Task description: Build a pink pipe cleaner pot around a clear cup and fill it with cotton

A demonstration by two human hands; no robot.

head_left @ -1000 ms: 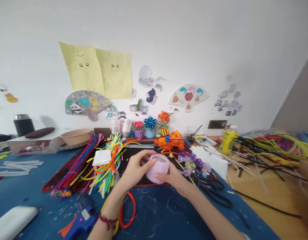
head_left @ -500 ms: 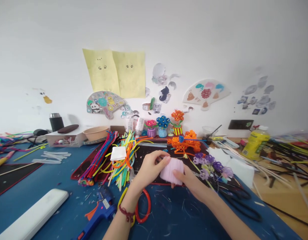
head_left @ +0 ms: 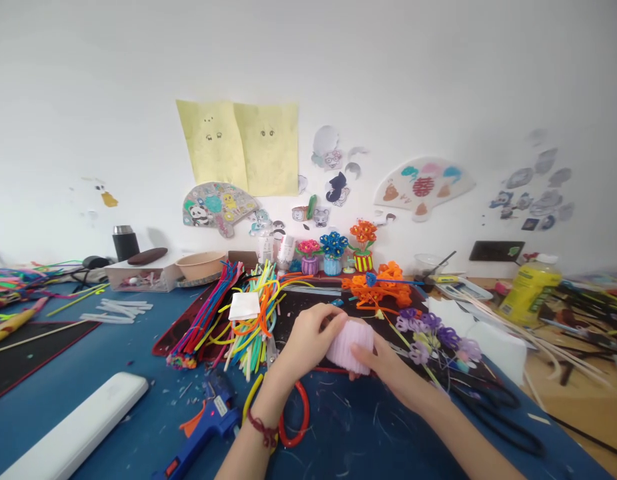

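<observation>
Between my hands is a small pale pink pot (head_left: 349,348) with a ribbed, fuzzy wall that looks made of pipe cleaners, held tilted above the table. My left hand (head_left: 313,337) grips its upper left rim, thumb along the top edge. On the other side, my right hand (head_left: 381,360) is closed on it, thumb pressed on the front wall and the other fingers hidden behind and under. The inside of the pot cannot be seen. Below my left wrist lie scissors with red and yellow handle loops (head_left: 301,417).
A blue glue gun (head_left: 208,420) and a long white case (head_left: 81,427) lie at left front. Bundles of pipe cleaners (head_left: 251,340) rest on a dark tray. Purple flowers (head_left: 433,333), orange flowers (head_left: 381,287) and a yellow bottle (head_left: 531,290) stand or lie to the right.
The whole view has shifted, so most things appear slightly farther right. Both hands keep their hold on the pink pot, which is tipped a little differently.
</observation>
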